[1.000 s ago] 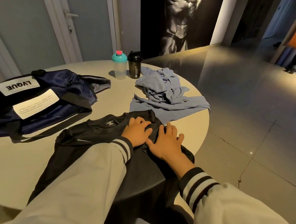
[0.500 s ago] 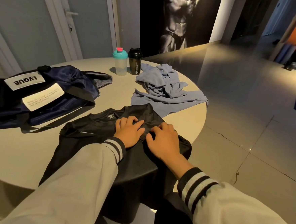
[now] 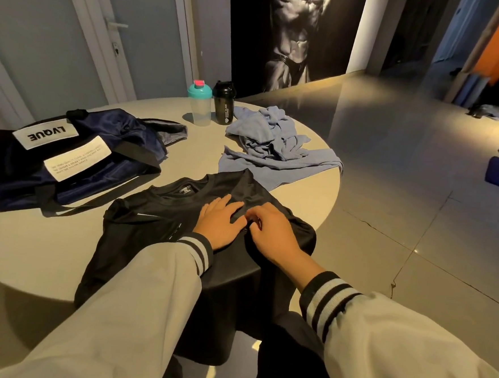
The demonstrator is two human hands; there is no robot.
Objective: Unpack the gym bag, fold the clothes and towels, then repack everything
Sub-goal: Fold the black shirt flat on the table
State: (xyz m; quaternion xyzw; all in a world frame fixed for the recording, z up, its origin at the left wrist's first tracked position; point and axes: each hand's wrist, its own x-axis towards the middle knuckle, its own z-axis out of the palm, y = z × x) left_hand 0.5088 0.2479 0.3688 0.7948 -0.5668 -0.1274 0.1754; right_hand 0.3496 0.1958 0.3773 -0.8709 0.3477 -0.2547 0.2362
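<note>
Gym bag (image 3: 67, 158) looks emptied — blue towels (image 3: 275, 143) lie crumpled. Left hand (image 3: 221, 220) flat on black shirt (image 3: 139, 228), right hand (image 3: 273, 232) pinching it; folding barely begun.

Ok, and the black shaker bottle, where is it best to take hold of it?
Grip the black shaker bottle around its body, below the lid, probably coming from the right. It stands upright, and the teal-lidded bottle crowds its left side.

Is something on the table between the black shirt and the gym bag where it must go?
Nothing visible does: only bare table separates the black shirt from the gym bag. The teal-lidded bottle, black bottle and blue towel sit farther back.
</note>
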